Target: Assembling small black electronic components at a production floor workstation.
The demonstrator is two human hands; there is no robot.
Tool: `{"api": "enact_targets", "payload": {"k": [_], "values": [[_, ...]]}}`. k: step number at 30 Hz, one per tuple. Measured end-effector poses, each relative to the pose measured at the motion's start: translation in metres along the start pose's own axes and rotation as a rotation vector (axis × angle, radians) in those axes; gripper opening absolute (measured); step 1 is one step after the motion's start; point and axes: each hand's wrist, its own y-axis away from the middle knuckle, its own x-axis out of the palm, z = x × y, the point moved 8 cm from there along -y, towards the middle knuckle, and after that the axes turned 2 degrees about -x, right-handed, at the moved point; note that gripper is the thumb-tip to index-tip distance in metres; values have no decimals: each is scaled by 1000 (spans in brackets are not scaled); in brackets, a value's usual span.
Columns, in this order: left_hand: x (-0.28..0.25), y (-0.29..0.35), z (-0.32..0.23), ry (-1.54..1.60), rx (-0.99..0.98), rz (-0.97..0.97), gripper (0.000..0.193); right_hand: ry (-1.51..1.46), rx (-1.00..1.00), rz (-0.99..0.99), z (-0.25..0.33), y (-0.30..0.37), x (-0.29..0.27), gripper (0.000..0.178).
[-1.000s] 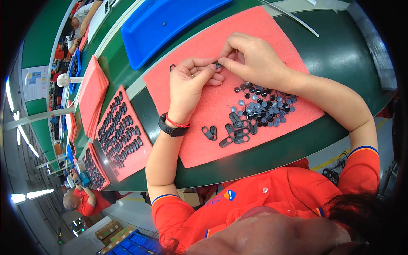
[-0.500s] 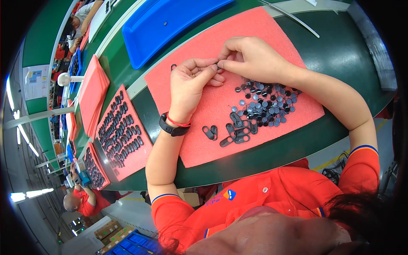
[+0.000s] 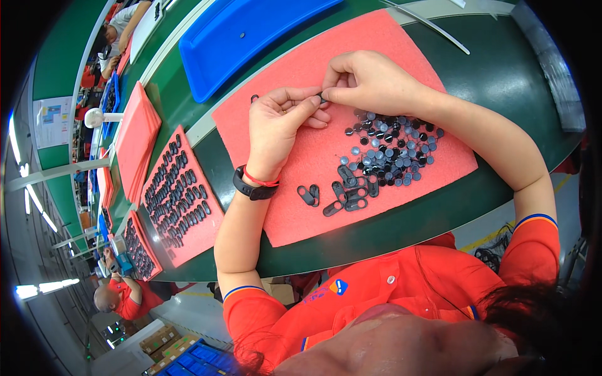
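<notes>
My left hand and my right hand meet over a pink foam sheet. Between their fingertips, both pinch a small black plastic piece, mostly covered by the fingers. Below my right hand lies a loose heap of small round discs, some glossy black, some grey-blue. Several black oval pieces with a round hole at one end are piled nearer to me. A pair of like pieces lies left of that pile. Another dark piece shows partly beside my left hand.
A blue tray with one small disc stands beyond the sheet. To the left, a second foam sheet carries rows of black oval pieces, near stacked pink sheets. A white fan and co-workers are farther left. Clear plastic lies at right.
Both hands stay pinched together at the same black piece, with only slight finger movement. The view has shifted very slightly; the discs and oval pieces lie as before.
</notes>
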Motion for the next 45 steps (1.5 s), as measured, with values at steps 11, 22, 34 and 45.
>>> {"api": "enact_targets", "payload": {"k": [11, 22, 34, 45], "values": [[1, 1, -1, -9, 5, 0, 16, 12, 11, 5, 1, 1, 0, 17], [0, -1, 1, -69, -19, -8, 14, 113, -38, -33, 0, 0, 1, 16], [0, -2, 3, -92, -31, -17, 14, 144, -22, -38, -2, 0, 3, 15], [1, -2, 2, -91, -38, -6, 13, 150, -28, -45, -1, 1, 4, 14]]}}
